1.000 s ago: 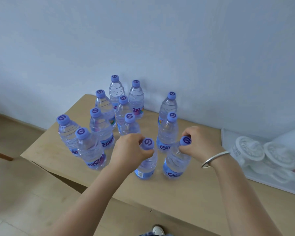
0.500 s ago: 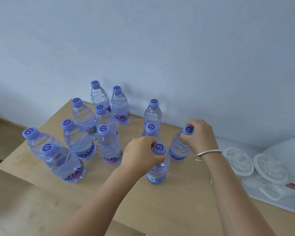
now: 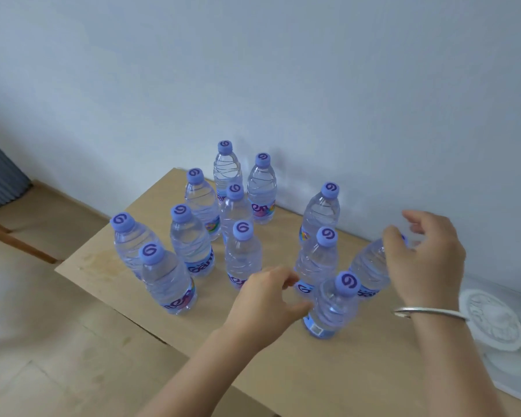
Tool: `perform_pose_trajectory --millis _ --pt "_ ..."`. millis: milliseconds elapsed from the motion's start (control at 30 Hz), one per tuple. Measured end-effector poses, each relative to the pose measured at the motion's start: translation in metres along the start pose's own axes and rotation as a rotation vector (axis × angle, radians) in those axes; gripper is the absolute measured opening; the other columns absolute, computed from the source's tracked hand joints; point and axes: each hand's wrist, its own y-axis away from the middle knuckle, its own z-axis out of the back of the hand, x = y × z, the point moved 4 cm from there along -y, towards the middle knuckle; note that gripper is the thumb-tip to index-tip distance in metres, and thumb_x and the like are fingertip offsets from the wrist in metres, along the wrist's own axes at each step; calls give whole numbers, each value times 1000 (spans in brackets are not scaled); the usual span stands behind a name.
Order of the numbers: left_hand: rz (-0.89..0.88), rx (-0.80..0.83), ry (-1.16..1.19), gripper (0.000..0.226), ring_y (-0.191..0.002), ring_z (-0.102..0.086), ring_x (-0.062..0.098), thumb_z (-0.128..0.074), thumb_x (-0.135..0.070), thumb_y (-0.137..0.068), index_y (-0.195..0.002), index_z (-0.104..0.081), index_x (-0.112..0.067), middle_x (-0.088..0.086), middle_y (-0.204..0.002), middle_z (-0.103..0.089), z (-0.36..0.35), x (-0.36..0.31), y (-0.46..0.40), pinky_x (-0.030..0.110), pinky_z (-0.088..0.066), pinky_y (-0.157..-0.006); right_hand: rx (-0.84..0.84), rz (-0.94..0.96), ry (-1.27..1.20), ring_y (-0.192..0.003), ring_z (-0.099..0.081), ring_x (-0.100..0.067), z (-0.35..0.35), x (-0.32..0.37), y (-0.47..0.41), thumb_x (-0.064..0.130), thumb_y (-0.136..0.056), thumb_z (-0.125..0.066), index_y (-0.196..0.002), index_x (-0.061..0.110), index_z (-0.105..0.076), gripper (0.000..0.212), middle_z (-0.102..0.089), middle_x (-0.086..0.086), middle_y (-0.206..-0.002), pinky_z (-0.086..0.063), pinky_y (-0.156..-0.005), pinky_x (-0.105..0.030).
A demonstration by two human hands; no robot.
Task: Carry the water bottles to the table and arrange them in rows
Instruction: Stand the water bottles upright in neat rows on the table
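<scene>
Pale blue-white wall fills the upper half of the view, and below it a light wooden table (image 3: pixel 283 371) juts out over a beige floor (image 3: pixel 42 371). Twelve clear water bottles with purple caps stand upright on the table, loosely grouped in rows that run from the front edge back toward the wall.

Nearest the person is the front bottle (image 3: pixel 333 305), standing alone at the right of the group. The left hand (image 3: pixel 265 305) is just beside it, to its left — fingers loosely curled, thumb reaching toward the bottle's side, gripping nothing. Whether the thumb touches the plastic cannot be told.

The right hand (image 3: pixel 424 257) is raised in front of the rightmost bottle (image 3: pixel 369 269) and hides its cap. Its fingers are spread apart and relaxed, blurred at the tips, and hold nothing. A silver bangle (image 3: pixel 430 311) circles the right wrist.

At the far right edge, white round plastic lids (image 3: pixel 491 323) lie on a white tray — partly cut off by the frame. A dark pleated object (image 3: pixel 0 176) shows at the far left.
</scene>
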Motion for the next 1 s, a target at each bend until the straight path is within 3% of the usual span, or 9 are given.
perform_pose_trajectory --millis 100,133,233,333,467,600,700,900,1000 --pt "-67 -92 62 30 -88 -56 -4 -69 -39 -76 -101 -67 -22 -17 -92 -61 37 12 14 13 -44 -82 -43 168 -289 -76 -55 2 2 57 28 20 -79 -53 -93 13 -63 18 -60 -2 -88 -41 -68 -8" --pt "-100 -127 93 27 -87 -56 -4 -69 -39 -76 -97 -68 -22 -17 -88 -62 51 15 19 11 -44 -79 -56 212 -368 -74 -54 5 -1 74 41 17 -81 -52 -90 15 -60 12 -58 -1 -83 -40 -66 -6" --pt "-149 -264 197 10 -83 -59 -6 -66 -37 -72 -81 -66 -32 -17 -81 -66 102 36 35 8 -45 -74 -22 242 -533 -74 -55 -5 -36 115 88 9 -82 -50 -86 21 -59 15 -58 2 -81 -43 -69 -14" --pt "-129 -435 232 9 -75 -61 -7 -64 -32 -73 -72 -60 -39 -25 -86 -64 153 79 47 4 -44 -66 175 166 -535 -76 -54 -1 -97 140 139 12 -78 -54 -90 32 -56 24 -59 9 -85 -42 -70 -11" --pt "-16 -569 239 21 -81 -60 -7 -70 -22 -77 -79 -58 -39 -22 -82 -65 202 155 47 22 -52 -70 427 121 -361 -98 -47 -8 -171 154 196 24 -68 -69 -114 13 -55 50 -53 6 -102 -35 -90 -12" --pt "65 -490 290 37 -97 -52 -15 -74 -31 -74 -97 -48 -44 -30 -102 -53 212 201 22 18 -45 -77 408 20 -279 -103 -45 -14 -208 152 210 28 -60 -82 -118 9 -50 69 -45 12 -105 -29 -91 -9" --pt "55 -325 303 57 -105 -50 -4 -78 -34 -69 -114 -45 -38 -24 -113 -50 201 211 -1 19 -39 -80 411 -91 -277 -109 -49 -17 -224 143 210 27 -60 -85 -119 12 -49 70 -52 3 -112 -38 -95 -25" --pt "32 -192 302 59 -106 -49 -1 -78 -29 -68 -114 -43 -41 -15 -121 -52 187 211 -20 7 -34 -74 360 -193 -250 -98 -58 -11 -229 129 214 31 -61 -82 -110 28 -50 59 -60 12 -104 -47 -79 -26" --pt "43 -181 262 63 -108 -47 2 -79 -29 -68 -121 -46 -33 -14 -122 -51 188 213 -23 11 -35 -78 308 -229 -213 -92 -59 -7 -217 120 213 32 -59 -84 -112 27 -51 63 -59 18 -98 -44 -75 -23"
